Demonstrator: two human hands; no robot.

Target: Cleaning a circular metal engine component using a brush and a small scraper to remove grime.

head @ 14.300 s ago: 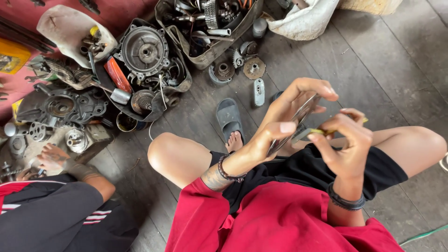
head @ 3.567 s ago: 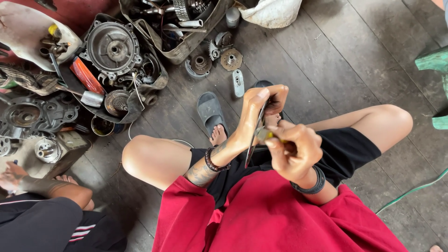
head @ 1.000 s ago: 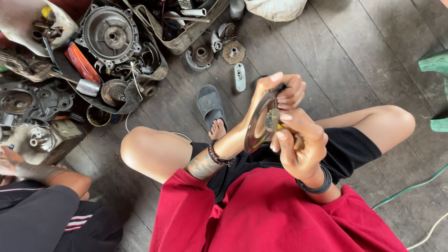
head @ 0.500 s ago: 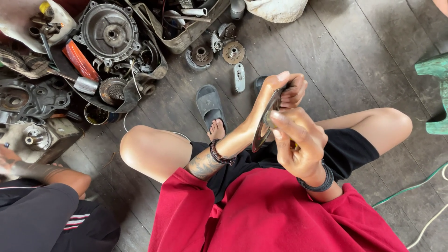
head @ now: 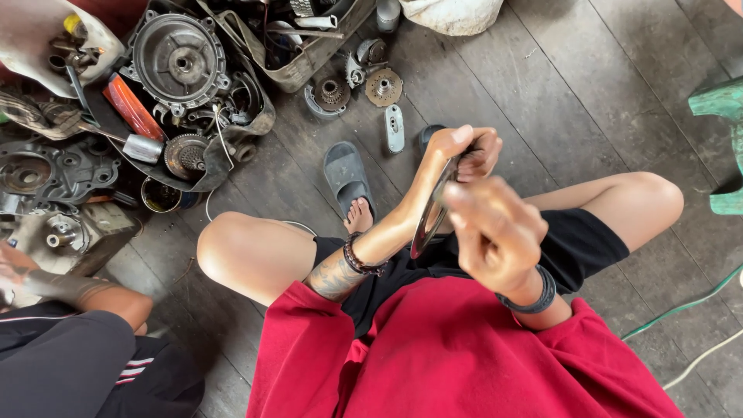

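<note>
At the far left a second person sits in black trousers [head: 70, 364] with striped sides, one blurred hand [head: 15, 271] low at the frame edge. Above lies a heap of greasy engine parts: a round ribbed metal engine cover [head: 179, 60], dull grey, an orange plastic lens [head: 131, 108], a small toothed gear [head: 184, 155] and a flat dark crankcase half [head: 54, 170]. Further right, on the worn grey plank floor [head: 557, 101], sit two small rusty sprocket-like discs [head: 383, 87], one pale oblong metal piece [head: 394, 128] and one grey rubber sandal [head: 347, 172] with toes on its heel end.

At the centre the person in a red shirt sits cross-legged. The left hand [head: 464, 151], a beaded band on its wrist, curls over the top edge of a thin, shiny, curved metal disc [head: 433, 213] held on edge above the lap — its grip is closed on the rim. The right hand [head: 495, 236], wearing one dark wristband, is a blurred fist just beside the disc's face; whether it holds a tool I cannot tell.

Against half a second ago, the disc sits at much the same height, while the right hand has slid lower along it. At the right edge stands a green painted stool [head: 724, 147], and two thin cables [head: 681, 310] — one green, one white — cross the floor.
</note>
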